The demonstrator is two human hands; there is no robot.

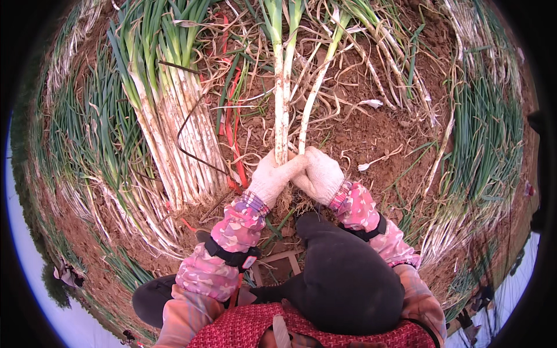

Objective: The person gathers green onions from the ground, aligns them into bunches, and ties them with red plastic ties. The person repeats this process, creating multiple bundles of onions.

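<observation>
My left hand (272, 176), in a white knit glove, is closed round the lower white stems of two long green onions (283, 100), which point away from me. Against it, my right hand (321, 174), gloved too, grips the base of another green onion (314, 102). The hands touch, and thin roots hang below them. To the left lies a large bundle of green onions (182, 139), roots towards me, with a bent dark metal rod (191, 154) across its stems. Red plastic strips (235, 126) lie between that bundle and my left hand.
Piles of green onions cover the soil at far left (100, 126) and far right (487, 126). Loose onions (391, 56) and dry leaves lie ahead. My dark-clad knee (348, 269) is close below my right hand. Several people are far off near the rim.
</observation>
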